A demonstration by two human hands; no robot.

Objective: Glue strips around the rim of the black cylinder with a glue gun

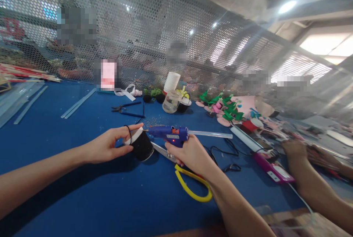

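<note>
My left hand [110, 143] is wrapped round a small black cup [142, 145] with a white rim, tilted on its side just above the blue table [82, 193]. A thin black loop hangs by my fingers. In my right hand [190, 154] is a blue hot glue gun [169, 134]; its nozzle points left and touches the cup's rim. A clear glue stick [209, 134] sticks out of its back. Yellow-handled scissors [190, 185] lie under my right hand.
Another person's hand [296, 150] works at the right beside a pink tool [271, 169]. Green and pink foam pieces [226, 110], a clear jar [171, 101], a white cup stack [171, 81] and pliers [125, 109] lie further back. A perforated metal screen [165, 27] closes off the far edge.
</note>
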